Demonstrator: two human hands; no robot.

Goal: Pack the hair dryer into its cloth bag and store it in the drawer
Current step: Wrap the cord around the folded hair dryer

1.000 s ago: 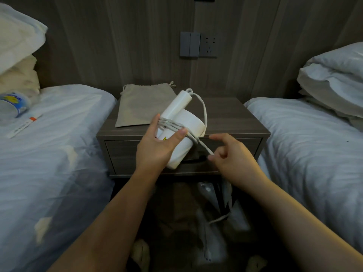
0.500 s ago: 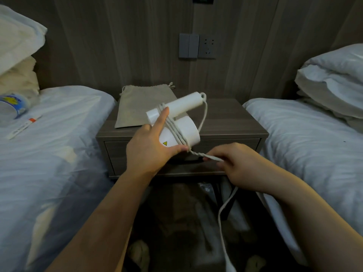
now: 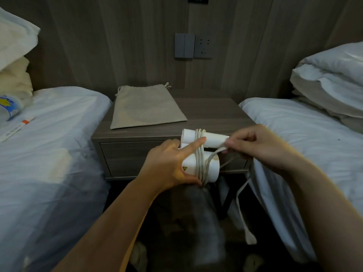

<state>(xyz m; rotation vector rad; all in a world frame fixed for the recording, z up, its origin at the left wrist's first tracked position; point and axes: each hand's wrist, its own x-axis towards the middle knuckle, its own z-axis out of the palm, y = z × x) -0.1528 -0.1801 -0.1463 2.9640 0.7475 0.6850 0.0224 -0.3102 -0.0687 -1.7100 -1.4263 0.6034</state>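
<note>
While the left hand clamps the white plastic hair dryer, the right hand pinches its white cord. Slack beyond those fingertips could let the coils slip off.

- Far wall: dark wood-grain panelling in vertical strips, dimly lit.
- Switch plate and socket: grey, side by side on the wall above the nightstand.
- Nightstand: grey-brown wood top, centred between two beds.
- Left bed: white sheet; stacked pillows at the far end.
- Right bed: white sheet; white pillows piled at the far end.
- Floor: dark, blurred.
</note>
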